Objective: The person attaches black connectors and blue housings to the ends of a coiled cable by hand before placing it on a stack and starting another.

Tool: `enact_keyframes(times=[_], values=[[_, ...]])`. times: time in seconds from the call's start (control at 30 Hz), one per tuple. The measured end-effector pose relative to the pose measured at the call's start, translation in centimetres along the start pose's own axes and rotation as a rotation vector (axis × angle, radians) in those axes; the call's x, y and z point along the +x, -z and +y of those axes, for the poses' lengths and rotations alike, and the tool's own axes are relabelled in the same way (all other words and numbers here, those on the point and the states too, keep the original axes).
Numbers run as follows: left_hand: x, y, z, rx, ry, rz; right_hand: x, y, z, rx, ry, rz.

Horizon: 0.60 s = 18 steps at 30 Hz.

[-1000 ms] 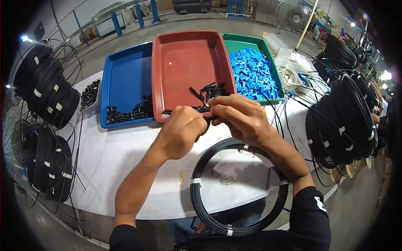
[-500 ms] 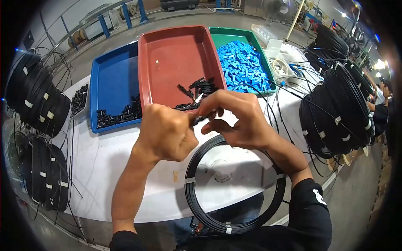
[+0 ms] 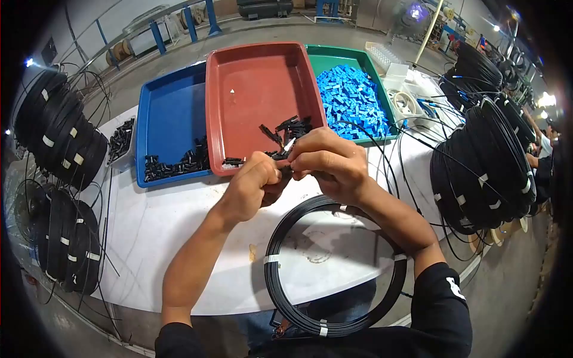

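Both hands meet just in front of the red tray (image 3: pixel 256 77). My left hand (image 3: pixel 253 185) is closed around a small black part (image 3: pixel 286 172), mostly hidden by the fingers. My right hand (image 3: pixel 331 161) pinches the same part from the right. Black connector pieces (image 3: pixel 292 126) lie in the near right corner of the red tray, behind the hands. Below the hands, a coil of black cable (image 3: pixel 276 286) bound with white tape lies at the table's front edge.
A blue tray (image 3: pixel 173 113) holds black pieces; a green tray (image 3: pixel 340 56) holds blue connectors. Large black cable coils stand left (image 3: pixel 59 131) and right (image 3: pixel 483 167). A small bin (image 3: pixel 122 143) sits at left. Loose cables cross the right side. A person's arm (image 3: pixel 534 125) shows far right.
My left hand has turned from its raised knuckles to a lower, thumb-up grip. My right hand's fingers have closed in. The whole view has shifted slightly.
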State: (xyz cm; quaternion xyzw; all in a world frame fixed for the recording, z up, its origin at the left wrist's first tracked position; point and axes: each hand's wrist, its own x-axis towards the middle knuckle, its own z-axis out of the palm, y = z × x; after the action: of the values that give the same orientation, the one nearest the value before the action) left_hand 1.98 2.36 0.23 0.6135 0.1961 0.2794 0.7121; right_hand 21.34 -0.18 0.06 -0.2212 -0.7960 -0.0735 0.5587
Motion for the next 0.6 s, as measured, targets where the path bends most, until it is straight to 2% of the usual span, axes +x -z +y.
enact_keyframes(times=[0.1,0.17,0.23,0.27,0.3,0.33,0.37,0.43,0.53,0.57,0.6], values=[[-0.1,-1.5,-0.1,-0.096,-0.009,0.204,-0.1,0.4,-0.1,0.003,0.014,-0.029],[0.1,-1.3,-0.1,0.221,-0.193,0.083,-0.2,0.8,-0.9,0.007,-0.001,-0.05],[0.3,-1.0,-0.1,0.513,-0.378,0.05,0.4,1.5,-2.5,0.061,-0.341,-0.153],[0.2,-1.4,-0.1,1.013,-0.589,0.225,1.1,1.8,-2.9,0.113,-0.454,-0.219],[0.2,-1.7,-0.1,1.512,-0.793,0.407,1.6,2.1,-3.1,0.113,-0.455,-0.219],[0.1,-1.8,-0.2,1.629,-0.783,0.411,2.2,2.4,-3.2,0.169,-0.599,-0.337],[0.2,-1.6,0.0,1.629,-0.785,0.414,2.6,2.6,-3.0,0.224,-0.742,-0.456],[0.3,-0.6,0.7,1.581,-0.792,0.329,2.1,2.7,-2.2,0.297,-0.761,-0.483],[-0.1,0.2,1.8,1.398,-0.703,0.272,2.5,2.6,-1.9,0.296,-0.511,-0.283],[-0.2,0.5,2.0,1.328,-0.68,0.227,2.6,2.4,-1.8,0.297,-0.508,-0.286],[0.0,0.8,1.9,1.202,-0.666,0.195,2.6,2.1,-1.8,0.175,-0.334,-0.242]])
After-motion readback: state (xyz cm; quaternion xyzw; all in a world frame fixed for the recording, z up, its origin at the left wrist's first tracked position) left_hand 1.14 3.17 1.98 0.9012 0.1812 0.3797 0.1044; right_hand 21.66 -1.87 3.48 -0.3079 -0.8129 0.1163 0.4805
